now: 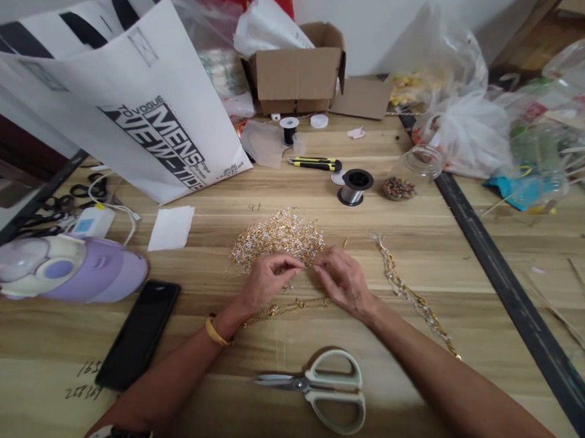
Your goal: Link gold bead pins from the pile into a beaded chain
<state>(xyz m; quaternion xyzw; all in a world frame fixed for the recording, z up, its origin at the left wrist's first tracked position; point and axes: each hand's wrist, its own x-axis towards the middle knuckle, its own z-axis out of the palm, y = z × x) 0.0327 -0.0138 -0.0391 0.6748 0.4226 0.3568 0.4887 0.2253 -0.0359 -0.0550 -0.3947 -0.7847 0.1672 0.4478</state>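
Both hands meet at the near edge of a heap of small gold and silver links (281,235). My left hand (271,277) pinches thumb against forefinger, with the tips close to those of the other hand. My right hand (343,279) is pinched as well; what either holds is too small to make out. Just below the hands lies a thin gold chain (291,306). To the right stretches a bundle of gold and silver chains (407,294). Scissors (313,386) with cream handles rest slightly open nearer my body.
Black phone (138,335), purple bottle (73,267) and white paper (171,228) lie at left, below a large white bag (145,95). Behind the heap are a wire spool (355,187), a yellow-black cutter (315,163), a bead jar (406,173) and a cardboard box (297,76).
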